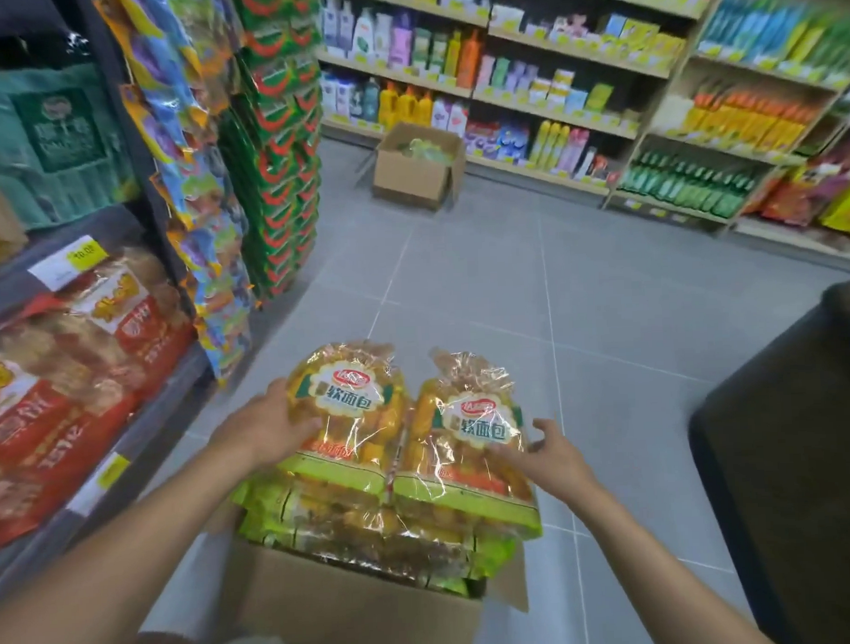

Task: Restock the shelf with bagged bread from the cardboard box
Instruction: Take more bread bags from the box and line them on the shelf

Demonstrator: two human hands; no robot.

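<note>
bagged bread (349,411) | left hand (267,423) grips it | right hand (548,455) spread wide | cardboard box (356,608) partly hidden

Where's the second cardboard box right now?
Head view, upper centre: the second cardboard box sits open on the grey floor, before the far shelf of bottles.

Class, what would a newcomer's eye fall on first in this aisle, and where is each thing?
Two yellow bread bags lie side by side on the cardboard box at bottom centre: the left hand holds the left bag, the right hand spreads open at the right bag. Red bread bags crowd the shelf on the left.
</note>
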